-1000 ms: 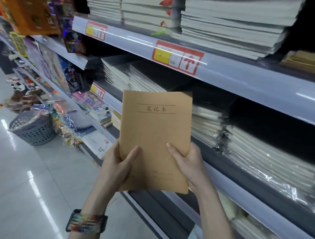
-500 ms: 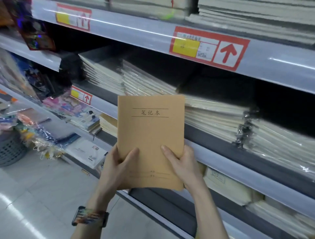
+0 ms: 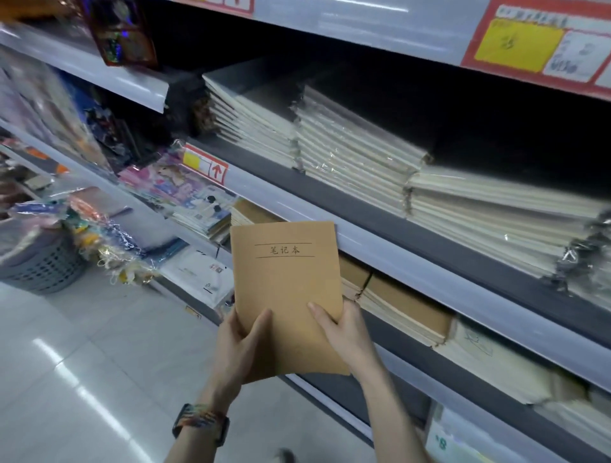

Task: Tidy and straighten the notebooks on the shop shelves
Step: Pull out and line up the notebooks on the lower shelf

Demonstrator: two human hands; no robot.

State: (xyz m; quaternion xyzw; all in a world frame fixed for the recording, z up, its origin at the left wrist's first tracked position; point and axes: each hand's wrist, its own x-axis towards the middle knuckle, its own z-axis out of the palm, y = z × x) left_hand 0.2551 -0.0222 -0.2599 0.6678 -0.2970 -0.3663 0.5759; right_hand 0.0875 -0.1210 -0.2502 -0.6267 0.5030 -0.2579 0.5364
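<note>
While both hands grip it, brown notebook (image 3: pixel 287 297) stands upright before shelf edge (image 3: pixel 413 264). Left hand (image 3: pixel 236 352) clasps lower left corner, thumb on cover; right hand (image 3: pixel 345 333) clasps lower right edge, thumb on cover. Behind: brown notebook stacks (image 3: pixel 401 305); above, wrapped white stacks (image 3: pixel 357 155).

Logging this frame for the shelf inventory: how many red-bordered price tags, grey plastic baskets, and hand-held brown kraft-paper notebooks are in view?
Red-bordered price tags: 3
Grey perforated plastic basket: 1
Brown kraft-paper notebook held in both hands: 1, left hand, right hand
Total: 5
</note>
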